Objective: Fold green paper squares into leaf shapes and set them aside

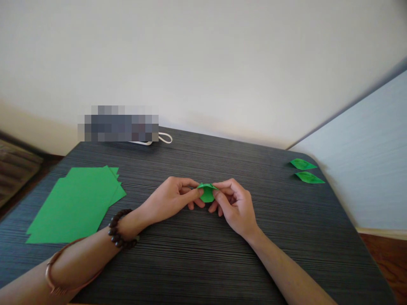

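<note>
A small folded piece of green paper (207,195) is held up between my two hands, above the middle of the table. My left hand (178,195) pinches its left edge between thumb and fingers. On the opposite edge, my right hand (237,203) grips it the same way. The piece looks partly opened, with a rounded lower face turned toward me and folds along its top. My fingertips hide its two side ends.
Several green paper sheets (73,203) lie in a loose stack at the left of the dark table (197,262). Two folded green paper pieces (303,164) rest at the far right edge. A blurred-out object (117,127) with a white loop (165,137) stands by the wall.
</note>
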A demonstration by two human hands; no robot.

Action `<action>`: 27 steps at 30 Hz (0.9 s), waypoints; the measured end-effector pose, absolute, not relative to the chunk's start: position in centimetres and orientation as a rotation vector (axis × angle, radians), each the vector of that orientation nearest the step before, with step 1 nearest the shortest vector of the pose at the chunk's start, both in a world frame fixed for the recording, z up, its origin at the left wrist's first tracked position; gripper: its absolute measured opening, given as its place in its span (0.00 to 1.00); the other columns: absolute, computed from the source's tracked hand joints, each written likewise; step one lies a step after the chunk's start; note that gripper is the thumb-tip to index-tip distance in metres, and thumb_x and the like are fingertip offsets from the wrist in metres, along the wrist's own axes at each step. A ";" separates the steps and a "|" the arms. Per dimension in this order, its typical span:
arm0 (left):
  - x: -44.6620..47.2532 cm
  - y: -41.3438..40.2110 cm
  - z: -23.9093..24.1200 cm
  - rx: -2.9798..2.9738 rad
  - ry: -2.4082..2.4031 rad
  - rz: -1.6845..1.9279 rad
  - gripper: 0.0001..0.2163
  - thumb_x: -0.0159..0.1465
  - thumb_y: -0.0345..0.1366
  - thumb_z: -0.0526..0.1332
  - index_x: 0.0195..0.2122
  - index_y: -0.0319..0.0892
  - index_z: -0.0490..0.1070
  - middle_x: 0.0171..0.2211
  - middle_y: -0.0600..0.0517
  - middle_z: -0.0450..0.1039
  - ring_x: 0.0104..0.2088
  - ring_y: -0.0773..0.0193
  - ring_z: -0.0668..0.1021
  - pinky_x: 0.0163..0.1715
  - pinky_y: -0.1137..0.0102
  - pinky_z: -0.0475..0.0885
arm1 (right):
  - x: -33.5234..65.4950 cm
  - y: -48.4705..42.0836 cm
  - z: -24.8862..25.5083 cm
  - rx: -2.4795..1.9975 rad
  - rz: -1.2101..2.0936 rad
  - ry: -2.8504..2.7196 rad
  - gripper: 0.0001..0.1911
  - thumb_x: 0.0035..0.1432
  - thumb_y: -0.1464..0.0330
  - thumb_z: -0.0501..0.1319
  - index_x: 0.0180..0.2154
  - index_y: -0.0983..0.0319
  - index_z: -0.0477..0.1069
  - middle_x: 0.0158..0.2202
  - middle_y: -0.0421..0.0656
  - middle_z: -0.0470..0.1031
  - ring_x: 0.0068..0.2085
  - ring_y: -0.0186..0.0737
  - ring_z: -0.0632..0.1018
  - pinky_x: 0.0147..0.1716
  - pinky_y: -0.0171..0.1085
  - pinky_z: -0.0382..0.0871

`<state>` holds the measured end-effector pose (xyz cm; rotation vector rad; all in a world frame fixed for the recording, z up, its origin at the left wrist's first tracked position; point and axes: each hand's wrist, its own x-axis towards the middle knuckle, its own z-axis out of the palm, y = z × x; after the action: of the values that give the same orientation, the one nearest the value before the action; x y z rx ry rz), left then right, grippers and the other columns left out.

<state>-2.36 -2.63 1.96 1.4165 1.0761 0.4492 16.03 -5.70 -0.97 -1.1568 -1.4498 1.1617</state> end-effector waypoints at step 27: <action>-2.3 -2.3 2.7 1.398 1.034 0.413 0.10 0.59 0.39 0.56 0.33 0.38 0.70 0.27 0.51 0.75 0.24 0.68 0.73 0.18 0.77 0.64 | 16.0 -5.9 -1.1 -1.071 1.053 -1.602 0.08 0.58 0.72 0.57 0.41 0.59 0.69 0.28 0.39 0.75 0.24 0.31 0.78 0.19 0.29 0.69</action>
<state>-2.32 -2.28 2.75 1.3980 1.0335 0.4129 16.03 -5.89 -1.15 -1.0708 -1.6020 1.0528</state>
